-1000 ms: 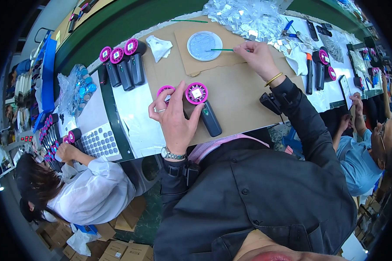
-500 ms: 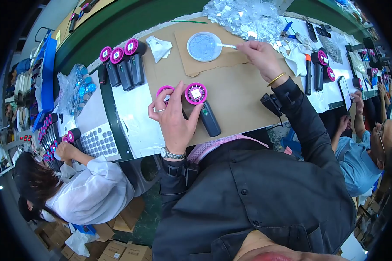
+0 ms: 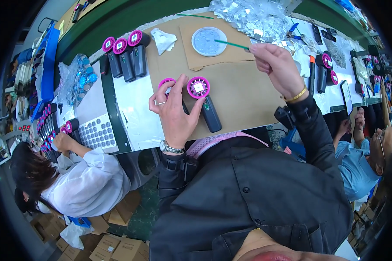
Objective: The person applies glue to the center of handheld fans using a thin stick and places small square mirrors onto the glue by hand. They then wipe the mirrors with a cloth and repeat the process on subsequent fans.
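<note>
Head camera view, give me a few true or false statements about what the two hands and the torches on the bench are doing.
1. The right hand holds a thin green stick. True.
2. The stick's tip reaches over the round grey dish. True.
3. The left hand lies flat on the bare cardboard sheet, touching nothing. False: it grips two dark torches with pink ring heads.
4. Three more pink-headed torches lie side by side to the left of the sheet. True.
5. The crumpled white tissue sits inside the grey dish. False: it lies apart from the dish, to its left.
6. The left wrist is bare. False: it wears a metal wristwatch.
</note>
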A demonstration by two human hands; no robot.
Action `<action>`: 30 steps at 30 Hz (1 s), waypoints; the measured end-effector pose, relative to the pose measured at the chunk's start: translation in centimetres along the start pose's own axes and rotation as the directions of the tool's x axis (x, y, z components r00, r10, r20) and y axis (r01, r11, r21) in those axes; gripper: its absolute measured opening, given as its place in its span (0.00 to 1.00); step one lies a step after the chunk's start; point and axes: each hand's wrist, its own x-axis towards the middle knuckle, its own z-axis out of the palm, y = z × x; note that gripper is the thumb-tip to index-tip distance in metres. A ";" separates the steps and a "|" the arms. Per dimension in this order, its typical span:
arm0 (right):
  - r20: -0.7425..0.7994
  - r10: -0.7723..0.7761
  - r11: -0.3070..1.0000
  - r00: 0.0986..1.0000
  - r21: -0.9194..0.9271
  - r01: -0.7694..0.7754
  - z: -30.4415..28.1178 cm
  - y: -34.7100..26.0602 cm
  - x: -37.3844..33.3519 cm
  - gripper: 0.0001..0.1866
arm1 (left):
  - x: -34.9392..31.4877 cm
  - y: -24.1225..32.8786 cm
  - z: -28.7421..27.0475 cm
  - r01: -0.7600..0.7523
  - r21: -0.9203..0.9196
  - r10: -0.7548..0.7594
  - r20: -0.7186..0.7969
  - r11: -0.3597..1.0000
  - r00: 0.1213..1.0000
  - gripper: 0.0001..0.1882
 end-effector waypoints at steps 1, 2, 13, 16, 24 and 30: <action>0.005 0.004 1.000 1.000 -0.001 -0.004 0.5 0.3 -1.0 0.11 | 0.1 0.0 0.0 0.006 0.002 -0.006 -0.001 1.000 1.000 0.42; -0.023 -0.126 0.972 0.992 -0.204 0.119 1.2 0.8 -2.0 0.09 | 0.1 0.1 -0.1 0.003 -0.001 -0.003 -0.004 1.000 1.000 0.42; 0.470 -0.689 0.146 0.551 -0.655 0.741 3.2 4.1 -5.3 0.13 | 0.0 0.1 -0.3 -0.004 -0.044 0.003 -0.013 0.999 1.000 0.40; 0.340 -0.646 0.317 0.683 -0.695 0.646 3.2 4.3 -5.7 0.10 | -0.1 0.0 -0.4 -0.040 -0.072 0.034 -0.087 0.997 0.996 0.32; 0.088 -0.558 0.566 0.825 -0.687 0.456 3.0 4.4 -5.9 0.05 | -1.0 -0.1 0.2 -0.145 0.247 0.162 -0.047 0.958 0.986 0.19; 0.104 -0.542 0.576 0.834 -0.676 0.459 3.2 5.0 -6.3 0.05 | -0.9 0.0 0.3 -0.172 0.284 0.189 -0.035 0.943 0.981 0.19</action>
